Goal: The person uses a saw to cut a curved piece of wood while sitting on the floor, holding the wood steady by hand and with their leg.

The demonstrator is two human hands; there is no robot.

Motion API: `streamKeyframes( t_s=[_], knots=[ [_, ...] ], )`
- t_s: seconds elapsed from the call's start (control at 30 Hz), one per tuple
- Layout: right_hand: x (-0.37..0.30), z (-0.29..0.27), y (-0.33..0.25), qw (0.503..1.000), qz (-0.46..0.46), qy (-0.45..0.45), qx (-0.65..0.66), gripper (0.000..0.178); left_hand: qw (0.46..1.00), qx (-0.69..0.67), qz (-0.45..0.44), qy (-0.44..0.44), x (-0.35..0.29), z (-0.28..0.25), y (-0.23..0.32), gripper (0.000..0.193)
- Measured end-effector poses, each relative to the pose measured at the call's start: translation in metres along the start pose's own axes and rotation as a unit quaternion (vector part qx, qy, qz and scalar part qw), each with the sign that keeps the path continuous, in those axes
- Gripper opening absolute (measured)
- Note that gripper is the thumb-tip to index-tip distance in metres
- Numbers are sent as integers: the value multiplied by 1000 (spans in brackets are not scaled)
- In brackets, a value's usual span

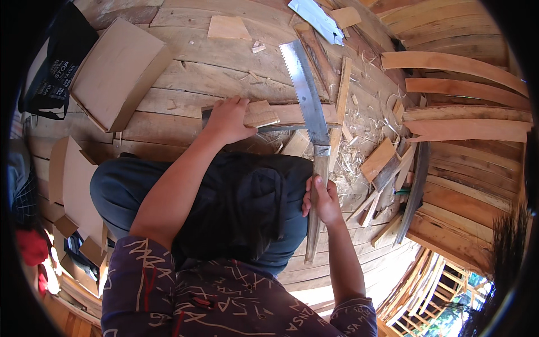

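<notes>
My right hand (324, 197) is closed round the long wooden handle of a handsaw (307, 90). The saw's toothed metal blade points away from me, tilted a little to the left, and passes over the right part of a wooden plank (303, 114). Whether the blade touches the plank I cannot tell. My left hand (229, 120) presses on the plank's left part and grips a short wood block (261, 114) lying on top of it. Some of its fingertips are hidden behind the block and the plank.
Curly shavings (351, 154) and wood offcuts (378, 160) litter the floor to the right. Long boards (466, 129) lean at the far right. On the left stand a cardboard box (118, 67) and a black bag (56, 73). A pale blue packet (317, 19) lies at the back.
</notes>
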State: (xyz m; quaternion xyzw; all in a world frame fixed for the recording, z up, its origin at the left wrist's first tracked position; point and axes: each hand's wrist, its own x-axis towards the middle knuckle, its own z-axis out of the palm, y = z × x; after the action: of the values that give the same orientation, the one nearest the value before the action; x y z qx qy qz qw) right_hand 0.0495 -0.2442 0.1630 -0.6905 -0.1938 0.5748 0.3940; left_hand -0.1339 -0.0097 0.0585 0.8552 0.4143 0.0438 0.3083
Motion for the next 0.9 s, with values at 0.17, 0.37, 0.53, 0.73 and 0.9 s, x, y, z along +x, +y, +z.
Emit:
streamKeyframes(
  t_s=[0.17,0.37,0.53,0.73,0.9],
  knots=[
    [-11,-2,5,999,-43,1,29,42,998,-19,41,33,-2,0,16,73],
    [-11,-30,1,988,-98,118,25,33,991,15,103,88,26,36,35,70],
    [35,-72,14,954,-77,232,-173,29,984,47,131,114,57,73,51,71],
    [72,-88,59,915,-116,160,-352,19,980,148,98,86,66,75,81,77],
    [85,-84,67,927,-92,115,-344,16,985,80,112,104,80,93,69,89]
  ],
)
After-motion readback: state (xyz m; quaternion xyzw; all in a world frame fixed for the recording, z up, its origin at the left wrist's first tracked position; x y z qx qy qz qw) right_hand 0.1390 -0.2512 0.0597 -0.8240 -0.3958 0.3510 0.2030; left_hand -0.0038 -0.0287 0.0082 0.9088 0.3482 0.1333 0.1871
